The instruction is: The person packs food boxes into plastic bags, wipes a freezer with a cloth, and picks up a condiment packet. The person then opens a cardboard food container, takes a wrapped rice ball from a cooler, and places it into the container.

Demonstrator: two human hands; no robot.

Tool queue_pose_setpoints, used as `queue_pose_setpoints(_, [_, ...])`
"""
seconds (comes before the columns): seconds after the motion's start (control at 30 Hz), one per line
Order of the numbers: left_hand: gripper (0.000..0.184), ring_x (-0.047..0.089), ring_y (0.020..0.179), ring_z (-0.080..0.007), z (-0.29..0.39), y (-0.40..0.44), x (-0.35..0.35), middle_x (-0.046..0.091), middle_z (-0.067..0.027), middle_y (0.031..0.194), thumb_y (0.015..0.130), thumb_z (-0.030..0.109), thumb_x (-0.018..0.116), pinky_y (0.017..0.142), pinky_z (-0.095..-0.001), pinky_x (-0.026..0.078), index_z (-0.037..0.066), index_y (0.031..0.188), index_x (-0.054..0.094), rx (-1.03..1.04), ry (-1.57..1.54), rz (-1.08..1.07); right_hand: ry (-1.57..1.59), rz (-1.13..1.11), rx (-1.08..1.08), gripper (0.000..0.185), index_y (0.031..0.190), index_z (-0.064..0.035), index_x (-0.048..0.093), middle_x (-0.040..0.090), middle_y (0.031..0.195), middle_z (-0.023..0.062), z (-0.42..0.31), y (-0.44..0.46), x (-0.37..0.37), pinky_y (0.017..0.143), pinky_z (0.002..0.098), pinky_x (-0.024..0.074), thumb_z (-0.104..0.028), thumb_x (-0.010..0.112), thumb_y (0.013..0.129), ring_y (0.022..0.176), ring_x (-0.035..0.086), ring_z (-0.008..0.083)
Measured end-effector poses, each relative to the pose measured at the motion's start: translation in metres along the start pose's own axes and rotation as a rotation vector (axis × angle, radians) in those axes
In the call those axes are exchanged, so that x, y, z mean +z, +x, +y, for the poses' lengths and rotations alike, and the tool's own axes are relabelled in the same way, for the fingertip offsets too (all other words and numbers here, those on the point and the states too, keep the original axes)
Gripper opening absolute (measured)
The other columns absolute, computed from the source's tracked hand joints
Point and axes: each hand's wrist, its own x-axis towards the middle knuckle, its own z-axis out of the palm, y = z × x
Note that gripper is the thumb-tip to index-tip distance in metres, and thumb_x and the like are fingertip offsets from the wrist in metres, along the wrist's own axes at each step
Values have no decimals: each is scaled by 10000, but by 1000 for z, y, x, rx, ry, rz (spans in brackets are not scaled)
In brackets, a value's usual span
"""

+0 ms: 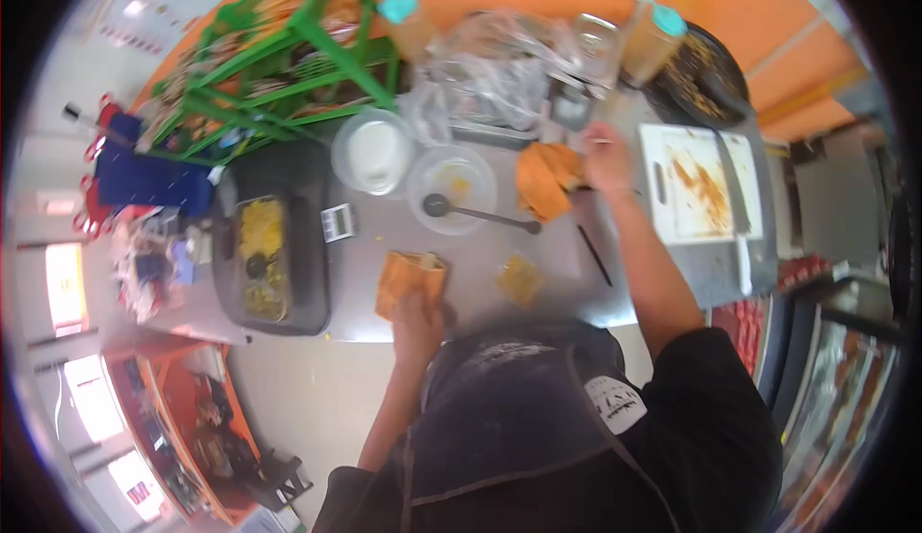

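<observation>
My left hand (pixel 418 324) is closed on an orange cloth (pixel 396 281) at the front edge of the metal table. My right hand (pixel 605 157) reaches to the back, beside a second orange cloth (pixel 544 180); its fingers are blurred, and whether they hold anything is unclear. Between the hands, a clear bowl (pixel 421 199) has a dark ladle (pixel 490 216) lying across it. A small bag of yellow food (pixel 520 280) lies near my body, and a thin dark stick (pixel 594 254) rests to its right.
At the right, a knife (pixel 735 187) lies on a stained white board (pixel 658 221). A black tray (pixel 312 245) holding a container of yellow food (pixel 261 230) stands left, near a small scale (pixel 338 223). Green racks (pixel 327 43), a white tub (pixel 375 154) and bottles (pixel 645 48) stand behind.
</observation>
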Motion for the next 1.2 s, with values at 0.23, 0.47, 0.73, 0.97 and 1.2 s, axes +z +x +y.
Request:
queue_pose_setpoints(0.23, [307,533,1061,-426,15,8,-14,592,-211,1109,814,134,611,916,-494,452,3,1091,605,-180,-11,-137,617,87,503,313,1036,-29,653,664,936,91,0,124,-9,649,318,546,-283,718,865,787,649,162])
queue_pose_setpoints(0.47, [323,531,1084,-420,13,4,-12,595,-183,1148,789,127,626,936,-485,467,14,1092,631,-241,-27,-106,91,145,258,474,1145,24,645,706,1017,156,14,154,8,649,370,582,-132,730,706,804,710,232])
queue_pose_setpoints(0.73, [348,531,1075,-408,10,4,-9,591,-181,1145,763,128,636,947,-477,452,8,1090,629,-241,-55,-79,-53,-37,278,317,944,5,723,719,795,139,29,166,-25,651,353,542,-247,695,753,728,707,230])
queue_pose_setpoints(0.97, [389,504,1097,-426,1,4,-3,563,-223,1176,785,158,628,954,-512,416,16,1147,605,-137,16,-127,311,-42,432,57,774,-65,619,589,689,47,-15,171,-52,453,263,425,-80,657,814,625,584,147])
queue_pose_setpoints(1.2, [362,504,1085,-433,1,6,-5,559,-222,1182,800,161,649,937,-513,436,-3,1120,612,-146,12,-152,740,-104,578,121,964,-60,579,580,760,38,-46,193,-71,487,208,471,-43,665,881,617,568,120])
